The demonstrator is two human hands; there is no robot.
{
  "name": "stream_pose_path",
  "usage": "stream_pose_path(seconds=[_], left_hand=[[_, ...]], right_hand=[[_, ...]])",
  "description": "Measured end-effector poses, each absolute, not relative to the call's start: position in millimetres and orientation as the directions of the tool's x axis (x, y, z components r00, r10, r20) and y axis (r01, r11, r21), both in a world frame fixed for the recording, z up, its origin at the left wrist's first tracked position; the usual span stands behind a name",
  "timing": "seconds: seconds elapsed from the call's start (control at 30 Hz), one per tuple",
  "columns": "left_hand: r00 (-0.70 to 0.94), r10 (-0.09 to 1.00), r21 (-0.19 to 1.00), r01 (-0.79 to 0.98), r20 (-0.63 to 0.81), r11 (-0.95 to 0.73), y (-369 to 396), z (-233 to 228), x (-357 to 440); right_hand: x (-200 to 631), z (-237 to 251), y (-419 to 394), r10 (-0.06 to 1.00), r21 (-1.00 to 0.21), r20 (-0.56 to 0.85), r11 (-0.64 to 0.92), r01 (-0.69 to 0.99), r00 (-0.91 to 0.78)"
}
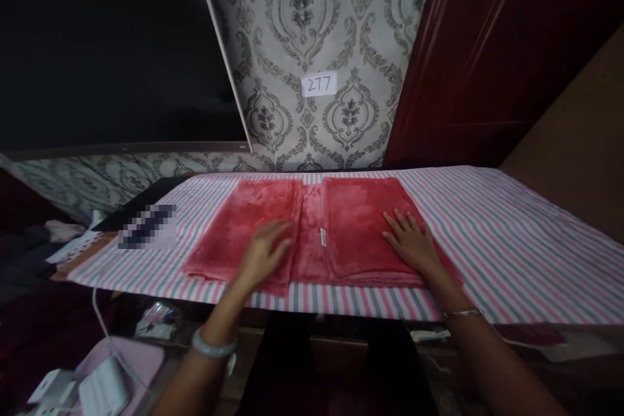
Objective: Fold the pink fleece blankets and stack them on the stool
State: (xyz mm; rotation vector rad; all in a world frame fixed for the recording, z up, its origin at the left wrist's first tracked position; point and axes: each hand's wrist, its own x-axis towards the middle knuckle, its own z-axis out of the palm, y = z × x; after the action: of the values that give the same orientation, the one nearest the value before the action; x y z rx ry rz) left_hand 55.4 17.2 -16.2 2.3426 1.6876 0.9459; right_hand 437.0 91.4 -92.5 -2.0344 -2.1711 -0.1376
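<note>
On top of the striped cloth (pixel 511 234) that covers the table lies a red plush towel (pixel 316 234), with its two side parts folded toward the middle so that a narrow strip remains uncovered between them. A small white label (pixel 322 237) sticks out at the inner edge of the right flap. The left hand (pixel 263 253) rests on the left flap of the towel, near its front edge; the picture is a little blurred there, but the fingers seem loosely spread and not gripping anything. The right hand (pixel 412 240) lies flat and open on the right flap — palm down, fingers stretched, nothing held. Beyond the towel, on the patterned wall (pixel 302 26), hangs a white paper with the number 277 (pixel 319 84). To the left of the towel stands a dark screen (pixel 107 45) — its lower edge is just above the cloth.
</note>
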Motion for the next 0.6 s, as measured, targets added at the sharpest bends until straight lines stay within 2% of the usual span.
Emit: stream_pose_path(seconds=[0.07,0.13,0.23,0.33,0.5,0.6], left_hand=[[0.019,0.883,0.387,0.894,0.468,-0.224,13,-9,19],[-0.034,0.878,0.360,0.919,0.477,-0.159,5,-8,4],[0.055,0.907,0.313,0.928,0.417,-0.201,-6,-18,26],[0.138,0.950,0.272,0.938,0.281,-0.216,-3,-27,72],[0.096,0.988,0.109,0.988,0.122,-0.110,41,-19,115],[0.035,0.999,0.089,0.995,0.022,-0.037,68,-15,118]], right_hand=[[439,-95,93,0.980,-0.045,0.189,0.078,0.996,-0.068],[440,-98,94,0.977,-0.042,0.201,0.085,0.996,-0.074],[440,-99,95,0.973,-0.041,0.220,0.082,0.996,-0.071],[440,-98,94,0.976,-0.047,0.209,0.075,0.996,-0.064],[439,-95,92,0.979,-0.045,0.196,0.066,0.997,-0.056],[439,-97,92,0.975,-0.045,0.214,0.073,0.996,-0.062]])
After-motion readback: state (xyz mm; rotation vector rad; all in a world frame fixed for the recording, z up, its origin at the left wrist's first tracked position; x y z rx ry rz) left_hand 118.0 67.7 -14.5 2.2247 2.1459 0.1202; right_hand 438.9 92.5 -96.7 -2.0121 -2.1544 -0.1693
